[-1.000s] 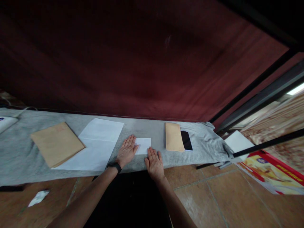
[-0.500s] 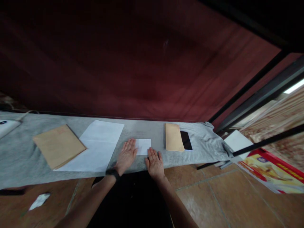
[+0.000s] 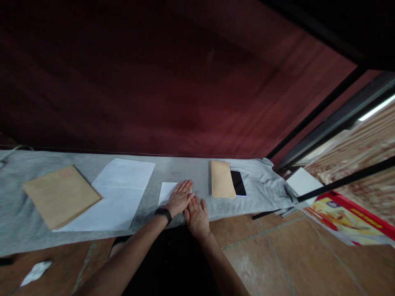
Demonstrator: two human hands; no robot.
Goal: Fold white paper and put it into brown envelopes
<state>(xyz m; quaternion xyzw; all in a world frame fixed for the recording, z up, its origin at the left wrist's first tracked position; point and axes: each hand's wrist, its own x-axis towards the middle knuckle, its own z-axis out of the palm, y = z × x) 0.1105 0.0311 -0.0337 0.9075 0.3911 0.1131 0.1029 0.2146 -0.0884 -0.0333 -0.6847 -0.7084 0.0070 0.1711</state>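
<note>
A small white sheet of folded paper (image 3: 166,192) lies on the grey cloth in front of me. Flat across its right part rests my left hand (image 3: 181,197), fingers stretched out and a dark band at the wrist. My right hand (image 3: 197,216) lies palm down beside it, fingers extended, close to the paper's lower right corner and touching or nearly touching the left hand. Neither hand grips anything. The paper's right side is mostly hidden under the left hand.
Large white sheets (image 3: 123,193) lie to the left, partly under a stack of brown envelopes (image 3: 61,195). On the right, more brown envelopes (image 3: 221,179) overlap a dark phone (image 3: 238,183). The grey cloth (image 3: 262,185) covers the narrow table; a red printed box (image 3: 348,220) stands beyond its right end.
My left hand has slid right across the small paper, from its left edge to its right part. My right hand stays near the right corner. The view has shifted slightly.
</note>
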